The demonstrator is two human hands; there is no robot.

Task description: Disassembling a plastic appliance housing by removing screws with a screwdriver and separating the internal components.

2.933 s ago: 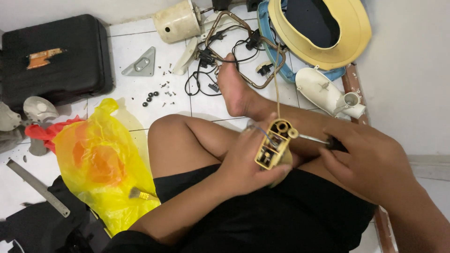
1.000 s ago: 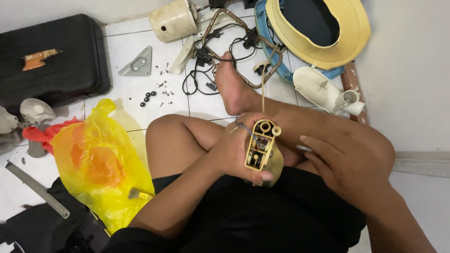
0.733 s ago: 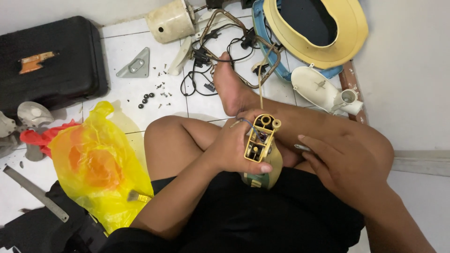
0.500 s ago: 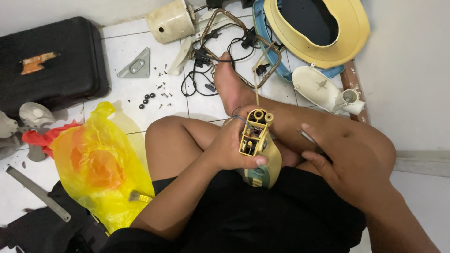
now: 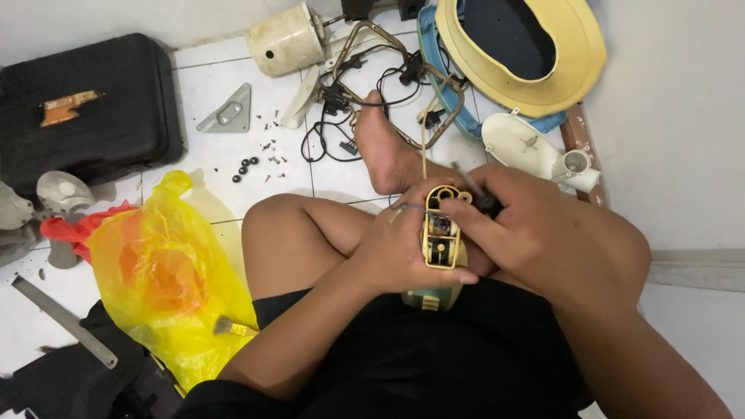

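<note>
Grip: left hand (image 5: 403,252) clasps the yellow switch housing (image 5: 440,237); right hand (image 5: 528,229) pinches a dark-handled tool (image 5: 483,200) at it.
Risk: the tool could slip and nick the thin wire (image 5: 424,155).

Left hand (image 5: 400,248) grips yellow switch housing (image 5: 440,237); right hand (image 5: 535,233) touching.

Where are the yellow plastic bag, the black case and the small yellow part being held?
yellow plastic bag (image 5: 167,279), head view, on the middle of its crumpled body.
black case (image 5: 85,105), head view, on its flat lid.
small yellow part (image 5: 440,240), head view, on its open face between the two hands.
</note>
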